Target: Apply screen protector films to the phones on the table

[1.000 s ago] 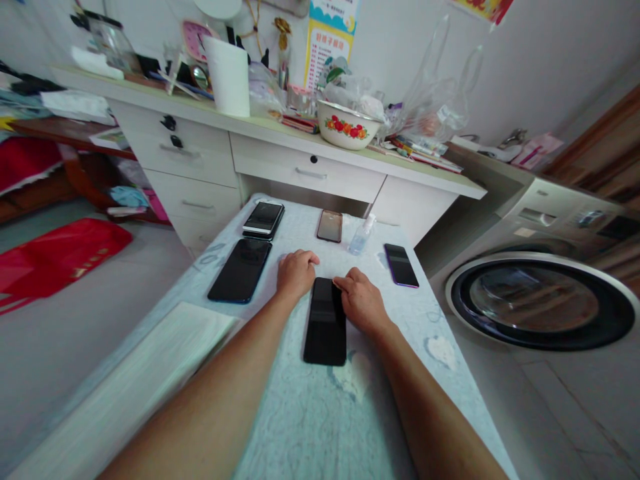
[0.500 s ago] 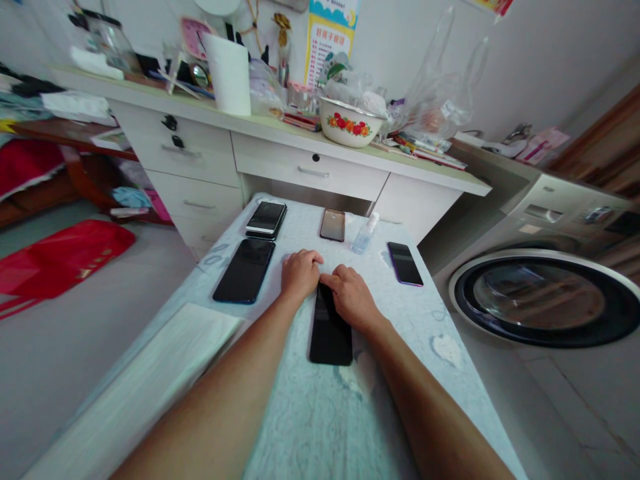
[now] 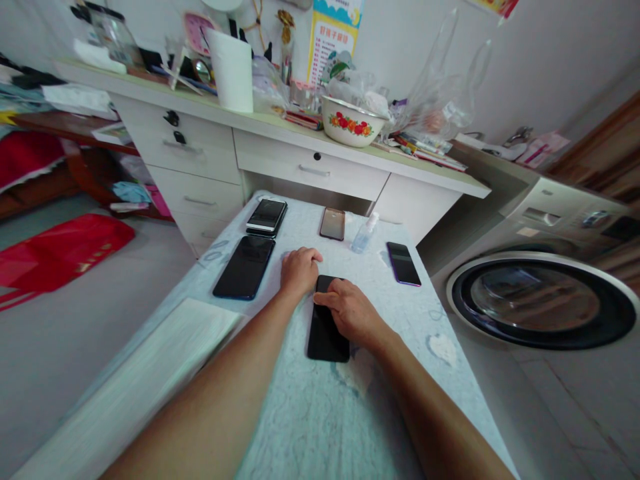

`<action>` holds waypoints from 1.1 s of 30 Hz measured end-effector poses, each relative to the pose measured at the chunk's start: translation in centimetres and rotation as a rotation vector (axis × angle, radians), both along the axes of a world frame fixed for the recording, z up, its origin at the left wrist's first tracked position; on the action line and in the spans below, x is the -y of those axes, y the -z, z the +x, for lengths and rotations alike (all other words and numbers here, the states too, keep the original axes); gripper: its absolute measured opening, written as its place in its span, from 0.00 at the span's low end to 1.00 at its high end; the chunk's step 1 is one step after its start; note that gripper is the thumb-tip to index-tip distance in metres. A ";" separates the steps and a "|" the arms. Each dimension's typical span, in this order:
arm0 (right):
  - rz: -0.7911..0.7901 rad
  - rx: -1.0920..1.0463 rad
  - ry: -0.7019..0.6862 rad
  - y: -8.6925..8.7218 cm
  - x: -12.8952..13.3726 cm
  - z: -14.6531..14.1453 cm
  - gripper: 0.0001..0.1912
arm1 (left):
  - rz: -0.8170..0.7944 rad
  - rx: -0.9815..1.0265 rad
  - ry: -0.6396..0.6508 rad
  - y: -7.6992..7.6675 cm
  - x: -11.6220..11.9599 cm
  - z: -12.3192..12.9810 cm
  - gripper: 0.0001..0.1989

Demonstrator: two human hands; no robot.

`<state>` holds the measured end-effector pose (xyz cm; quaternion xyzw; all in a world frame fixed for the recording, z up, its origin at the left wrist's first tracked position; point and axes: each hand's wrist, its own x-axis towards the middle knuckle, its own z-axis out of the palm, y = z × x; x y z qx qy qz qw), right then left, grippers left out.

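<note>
A smartphone (image 3: 327, 337) with a dark screen lies face up on the cloth-covered table (image 3: 300, 427), between my forearms. My right hand (image 3: 347, 308) is over its upper half, fingers curled together and one digit reaching left across the glass. Whatever it may pinch there is too small to make out. Just left of the phone's top corner, my left hand (image 3: 300, 270) rests on the cloth with its fingers bent in; its palm side is hidden. Nearest on that side is a larger dark phone (image 3: 245, 268).
Stacked phones (image 3: 267, 217) lie at the back left. A brown phone case (image 3: 333, 224) and a clear spray bottle (image 3: 365, 233) stand toward the back. Another phone (image 3: 403, 263) lies at right. A pale board (image 3: 145, 373) runs along the left edge; a washing machine (image 3: 540, 227) stands right.
My right hand has slid a little down the phone, toward me, uncovering its top end. My left hand stays almost where it was.
</note>
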<state>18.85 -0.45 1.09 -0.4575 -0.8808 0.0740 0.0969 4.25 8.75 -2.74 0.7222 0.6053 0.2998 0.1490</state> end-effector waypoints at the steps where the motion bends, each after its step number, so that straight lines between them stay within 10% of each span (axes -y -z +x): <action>1: -0.007 0.002 -0.014 -0.2 0.3 0.0 0.18 | 0.000 -0.001 0.000 0.0 0.0 0.0 0.13; 10: -0.080 -0.031 -0.099 -1.8 3.4 0.2 0.18 | -0.006 -0.009 0.000 -0.2 0.2 -0.1 0.13; 24: 0.015 0.056 0.145 0.0 -1.8 0.9 0.20 | 0.017 -0.017 0.009 0.2 0.0 0.0 0.12; 33: -0.027 0.015 0.032 -0.8 1.1 0.4 0.16 | 0.013 -0.017 0.010 0.1 0.1 0.0 0.12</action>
